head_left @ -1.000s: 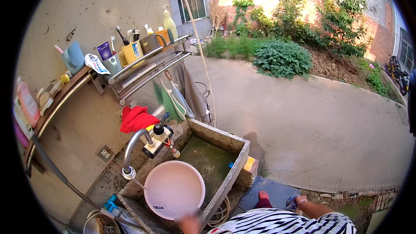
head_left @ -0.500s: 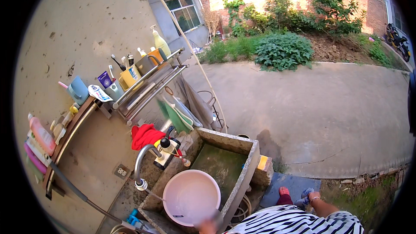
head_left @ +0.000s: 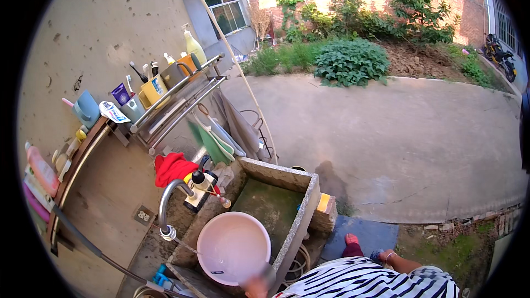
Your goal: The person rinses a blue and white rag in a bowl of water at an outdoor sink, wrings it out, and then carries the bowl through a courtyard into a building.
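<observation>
A pink round basin [head_left: 234,243] stands in a concrete sink [head_left: 313,190], with shallow water in it. From the curved metal faucet [head_left: 165,201] a thin stream runs into the basin. My left hand [head_left: 255,287] is at the basin's near rim, cut off by the lower edge. A grey blur covers its fingers, so I cannot tell how they are set. At my right side is my right hand [head_left: 391,257], with a bracelet at the wrist. Beside it shows something blue and patterned; whether the hand grips this is unclear.
Behind the faucet lie a red cloth [head_left: 174,169] and a white-and-black gadget [head_left: 200,185]. A wall rack [head_left: 187,91] carries mugs, toothbrushes and bottles. A pole [head_left: 229,49] leans beside hanging cloths. One foot [head_left: 351,239] stands on a dark slab; a brick [head_left: 326,204] is by the sink.
The whole view has shifted slightly, so things sit a little further left. My left hand stays at the basin's near rim, and the faucet keeps running.
</observation>
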Demonstrator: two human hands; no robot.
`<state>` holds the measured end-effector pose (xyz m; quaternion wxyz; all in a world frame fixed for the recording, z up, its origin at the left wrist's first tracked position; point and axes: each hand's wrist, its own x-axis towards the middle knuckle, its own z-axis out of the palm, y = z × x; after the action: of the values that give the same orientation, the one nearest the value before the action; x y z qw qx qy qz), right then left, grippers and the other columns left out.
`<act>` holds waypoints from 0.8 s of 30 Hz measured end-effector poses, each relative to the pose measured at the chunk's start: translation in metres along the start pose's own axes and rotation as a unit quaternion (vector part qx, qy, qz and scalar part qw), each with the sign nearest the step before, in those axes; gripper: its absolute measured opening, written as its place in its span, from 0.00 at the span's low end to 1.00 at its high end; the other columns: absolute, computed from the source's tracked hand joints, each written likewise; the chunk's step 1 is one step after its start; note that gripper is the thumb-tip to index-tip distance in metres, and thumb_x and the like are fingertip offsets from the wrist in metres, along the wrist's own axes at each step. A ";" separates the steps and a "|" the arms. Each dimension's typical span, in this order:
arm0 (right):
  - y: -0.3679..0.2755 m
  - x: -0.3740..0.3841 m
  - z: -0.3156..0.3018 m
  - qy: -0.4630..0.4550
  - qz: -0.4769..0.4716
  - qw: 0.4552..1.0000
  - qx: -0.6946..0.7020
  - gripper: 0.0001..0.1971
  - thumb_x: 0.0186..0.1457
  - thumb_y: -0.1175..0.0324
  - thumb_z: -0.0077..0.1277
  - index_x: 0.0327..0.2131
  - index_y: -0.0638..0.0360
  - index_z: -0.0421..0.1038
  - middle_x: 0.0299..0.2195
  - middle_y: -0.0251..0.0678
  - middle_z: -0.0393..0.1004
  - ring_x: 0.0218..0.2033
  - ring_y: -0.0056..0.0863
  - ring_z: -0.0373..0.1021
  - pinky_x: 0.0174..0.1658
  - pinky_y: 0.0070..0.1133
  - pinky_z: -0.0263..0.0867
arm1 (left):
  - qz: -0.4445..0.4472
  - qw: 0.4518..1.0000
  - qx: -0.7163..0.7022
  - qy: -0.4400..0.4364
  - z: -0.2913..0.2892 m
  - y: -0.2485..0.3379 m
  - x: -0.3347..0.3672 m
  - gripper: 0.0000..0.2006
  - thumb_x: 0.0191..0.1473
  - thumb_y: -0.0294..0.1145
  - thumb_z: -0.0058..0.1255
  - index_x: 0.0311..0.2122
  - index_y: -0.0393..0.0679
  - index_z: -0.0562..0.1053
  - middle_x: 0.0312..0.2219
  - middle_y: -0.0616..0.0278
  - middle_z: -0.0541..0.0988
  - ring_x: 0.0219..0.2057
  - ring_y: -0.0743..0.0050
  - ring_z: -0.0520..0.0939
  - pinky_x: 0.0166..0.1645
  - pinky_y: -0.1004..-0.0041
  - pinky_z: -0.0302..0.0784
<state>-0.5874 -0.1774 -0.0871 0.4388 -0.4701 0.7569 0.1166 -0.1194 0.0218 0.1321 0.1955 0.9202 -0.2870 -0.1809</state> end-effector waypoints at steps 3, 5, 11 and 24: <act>-0.012 -0.012 -0.014 0.012 -0.041 0.999 -0.008 0.22 0.40 0.58 0.51 0.36 0.66 0.74 0.35 0.49 0.75 0.39 0.41 0.72 0.41 0.30 0.66 | 0.009 1.000 -0.003 -0.006 0.004 0.007 0.008 0.18 0.54 0.45 0.37 0.37 0.42 0.73 0.40 0.50 0.74 0.42 0.48 0.72 0.47 0.56 0.66; -0.015 -0.007 -0.016 0.007 -0.052 0.999 -0.014 0.22 0.39 0.58 0.51 0.36 0.66 0.74 0.37 0.50 0.75 0.40 0.43 0.71 0.42 0.30 0.66 | 0.012 1.000 -0.003 -0.007 0.006 0.009 0.010 0.18 0.54 0.45 0.37 0.38 0.42 0.73 0.41 0.50 0.74 0.43 0.48 0.73 0.47 0.56 0.67; -0.048 -0.049 -0.025 -0.002 -0.091 0.994 -0.057 0.23 0.38 0.60 0.50 0.38 0.66 0.74 0.38 0.52 0.74 0.41 0.45 0.71 0.43 0.30 0.65 | -0.012 0.999 0.005 0.038 0.004 -0.008 -0.009 0.19 0.53 0.44 0.38 0.40 0.43 0.74 0.43 0.51 0.74 0.44 0.50 0.73 0.48 0.56 0.67; 0.016 0.043 0.020 -0.028 -0.134 0.975 -0.175 0.21 0.44 0.51 0.49 0.39 0.51 0.75 0.37 0.48 0.74 0.41 0.45 0.70 0.45 0.31 0.65 | 0.027 0.997 -0.034 0.067 -0.014 0.000 -0.027 0.17 0.54 0.43 0.37 0.30 0.40 0.72 0.31 0.45 0.75 0.35 0.41 0.73 0.39 0.54 0.67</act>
<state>-0.5968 -0.1831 -0.1361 0.3819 -0.6335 0.6424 0.2007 -0.1337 0.0413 0.1495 0.2506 0.9149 -0.2915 -0.1231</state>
